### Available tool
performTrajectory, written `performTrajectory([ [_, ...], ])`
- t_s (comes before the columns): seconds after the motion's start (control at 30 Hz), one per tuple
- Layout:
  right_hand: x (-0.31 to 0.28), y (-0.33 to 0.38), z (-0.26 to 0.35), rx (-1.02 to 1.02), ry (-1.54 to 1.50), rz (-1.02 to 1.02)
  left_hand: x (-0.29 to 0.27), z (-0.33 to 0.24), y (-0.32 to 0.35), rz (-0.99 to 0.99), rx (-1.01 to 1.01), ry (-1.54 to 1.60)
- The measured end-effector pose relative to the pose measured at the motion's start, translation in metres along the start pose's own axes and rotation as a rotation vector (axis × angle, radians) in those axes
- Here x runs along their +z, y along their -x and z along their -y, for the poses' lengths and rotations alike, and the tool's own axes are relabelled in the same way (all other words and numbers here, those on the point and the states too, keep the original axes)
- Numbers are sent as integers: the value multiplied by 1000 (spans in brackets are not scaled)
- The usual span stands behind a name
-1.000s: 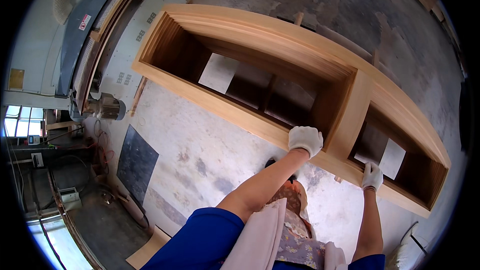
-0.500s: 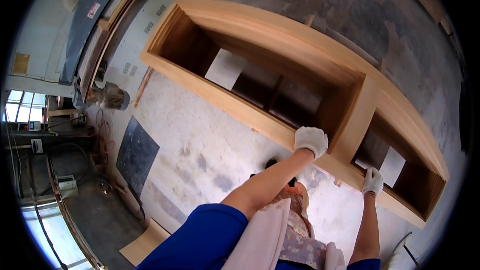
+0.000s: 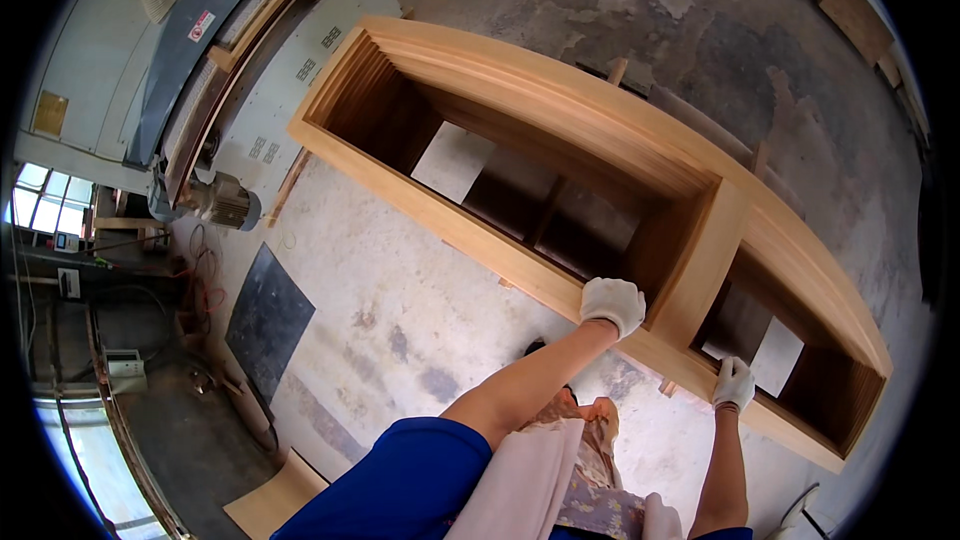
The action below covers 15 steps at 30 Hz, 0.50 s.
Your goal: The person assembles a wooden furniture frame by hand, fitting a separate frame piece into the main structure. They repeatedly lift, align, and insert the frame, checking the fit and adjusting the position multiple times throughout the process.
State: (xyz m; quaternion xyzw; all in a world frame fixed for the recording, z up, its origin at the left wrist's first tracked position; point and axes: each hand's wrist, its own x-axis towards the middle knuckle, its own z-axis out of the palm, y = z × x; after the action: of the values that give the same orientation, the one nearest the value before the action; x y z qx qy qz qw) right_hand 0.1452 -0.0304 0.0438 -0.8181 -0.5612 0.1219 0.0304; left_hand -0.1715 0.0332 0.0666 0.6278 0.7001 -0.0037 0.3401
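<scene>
A long open wooden frame [image 3: 560, 130] with a cross divider [image 3: 705, 265] lies on the concrete floor ahead of me. My left hand [image 3: 612, 305], in a white glove, grips the frame's near rail just left of the divider. My right hand [image 3: 733, 383], also gloved in white, holds the same rail to the right of the divider. White patches of floor [image 3: 452, 162] show through the frame's openings. My blue sleeve [image 3: 400, 485] fills the lower edge.
A grey machine with an electric motor [image 3: 225, 202] stands along the left wall, cables beside it. A dark mat [image 3: 265, 320] and a pale board [image 3: 272, 502] lie on the floor at lower left. Wooden planks [image 3: 860, 10] are stacked at the far right.
Both hands stay on the near rail and sit slightly lower in view. The view has shifted a little, so the frame looks closer.
</scene>
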Motion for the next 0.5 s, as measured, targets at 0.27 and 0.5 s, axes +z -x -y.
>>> performTrajectory([
  [0.27,-5,1,4,2,-26,24,6,-1,-2,-20,-6,-13],
  [0.5,-6,0,6,-31,-28,-9,4,-1,1,-29,-16,-32],
])
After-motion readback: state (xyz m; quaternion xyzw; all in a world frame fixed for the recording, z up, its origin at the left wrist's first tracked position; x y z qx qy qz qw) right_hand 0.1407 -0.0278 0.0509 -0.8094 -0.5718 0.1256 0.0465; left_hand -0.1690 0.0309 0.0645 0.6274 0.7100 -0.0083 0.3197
